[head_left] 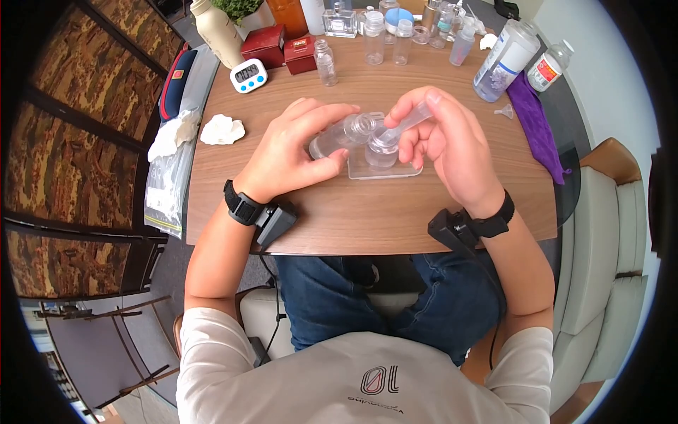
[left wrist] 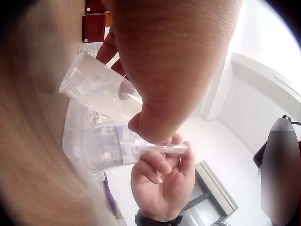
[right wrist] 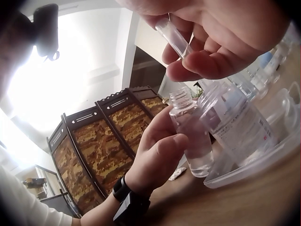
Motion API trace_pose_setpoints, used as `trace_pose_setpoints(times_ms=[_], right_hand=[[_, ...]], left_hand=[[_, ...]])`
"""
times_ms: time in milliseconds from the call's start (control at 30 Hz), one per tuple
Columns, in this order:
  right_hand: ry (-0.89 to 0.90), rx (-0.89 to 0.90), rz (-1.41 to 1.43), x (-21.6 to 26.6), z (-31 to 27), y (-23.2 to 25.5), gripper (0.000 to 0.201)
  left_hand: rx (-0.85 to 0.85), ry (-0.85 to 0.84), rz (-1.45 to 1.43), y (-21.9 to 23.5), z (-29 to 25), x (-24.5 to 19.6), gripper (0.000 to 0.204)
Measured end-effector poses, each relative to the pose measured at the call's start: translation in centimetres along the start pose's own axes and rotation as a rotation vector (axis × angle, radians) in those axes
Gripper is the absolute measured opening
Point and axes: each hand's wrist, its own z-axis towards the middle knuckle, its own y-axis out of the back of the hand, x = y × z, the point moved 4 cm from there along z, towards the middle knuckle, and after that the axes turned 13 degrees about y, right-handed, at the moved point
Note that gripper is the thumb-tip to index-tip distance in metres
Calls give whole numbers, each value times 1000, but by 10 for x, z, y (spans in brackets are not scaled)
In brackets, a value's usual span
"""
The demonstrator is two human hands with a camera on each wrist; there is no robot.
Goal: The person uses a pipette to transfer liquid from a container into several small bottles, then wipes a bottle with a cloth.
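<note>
My left hand (head_left: pixel 304 141) grips a small clear uncapped bottle (head_left: pixel 342 133), tilted with its open neck toward the right. A labelled clear bottle (head_left: pixel 381 152) stands in a shallow clear tray (head_left: pixel 387 172) mid-table. My right hand (head_left: pixel 424 127) pinches a clear plastic pipette (head_left: pixel 408 119) whose tip points down into that bottle. In the right wrist view the pipette (right wrist: pixel 173 36) sits between thumb and fingers above the small bottle (right wrist: pixel 190 127), which holds a little clear liquid, beside the labelled bottle (right wrist: pixel 240 122). The left wrist view shows the small bottle (left wrist: pixel 101 89) and the pipette (left wrist: pixel 164 148).
Several empty bottles line the table's far edge, with red boxes (head_left: pixel 266 44) and a white timer (head_left: pixel 248 75). A crumpled tissue (head_left: pixel 222 129) lies at left. At right are a large bottle (head_left: pixel 505 60), a small funnel (head_left: pixel 504 111) and a purple cloth (head_left: pixel 534 124).
</note>
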Motion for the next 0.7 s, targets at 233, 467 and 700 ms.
trace_pose_setpoints(times_ms=[233,467,700], right_hand=[[177,-77,78,28,-1,14,47],[391,-104,166,54,-5,40,50],[448,-45,339,46,-7,31,51]], left_hand=[[14,13,5,2,-1,0,48],[-18,-48,-8,-1,0,2,52],[-14,-40,8,-2,0,0,52]])
